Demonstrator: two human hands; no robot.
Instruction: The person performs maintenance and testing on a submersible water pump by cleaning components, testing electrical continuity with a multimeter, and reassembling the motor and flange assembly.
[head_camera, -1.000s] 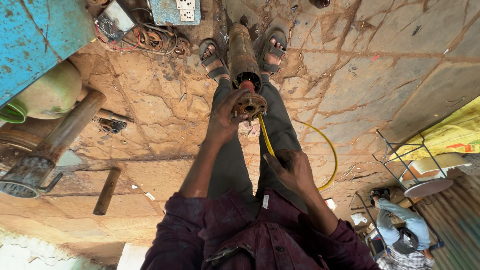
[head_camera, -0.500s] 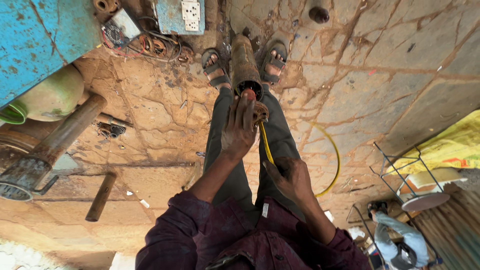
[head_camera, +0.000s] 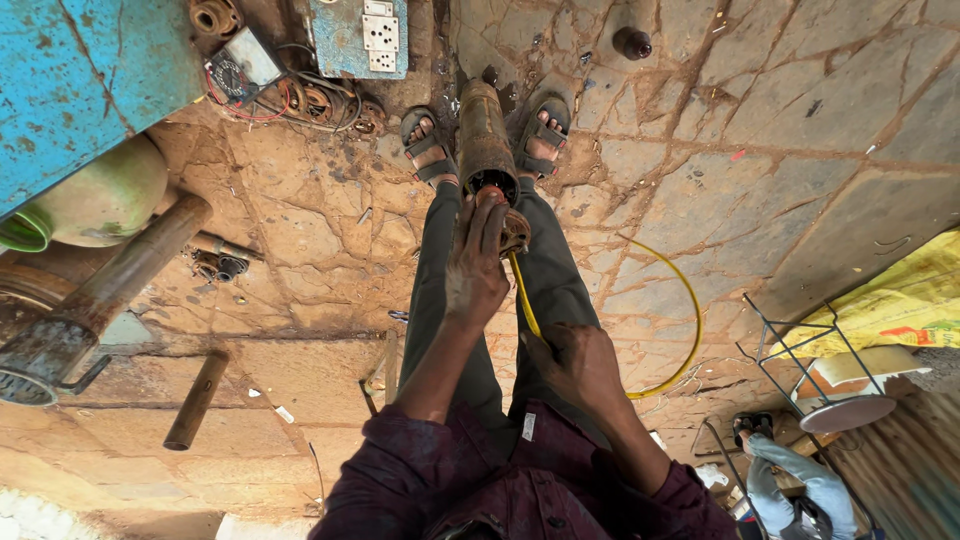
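Person's sitting on the cracked stone floor (head_camera: 300, 250) with a rusty motor cylinder (head_camera: 485, 135) clamped between both sandalled feet. Left hand (head_camera: 475, 265) reaches out, fingers pressed together on its open end. Right hand (head_camera: 575, 365) pinches a yellow cable (head_camera: 690, 310) against the thigh. Metal pipe (head_camera: 130, 270) and blue switchboard (head_camera: 360, 35) sit nearby

A yellow sack (head_camera: 905, 300) with red and green printing lies crumpled on the floor at the right edge, behind a wire stand. A small white label (head_camera: 528, 427) is stitched to the dark garment at the waist, between the two forearms. No signs or screens show anywhere else.
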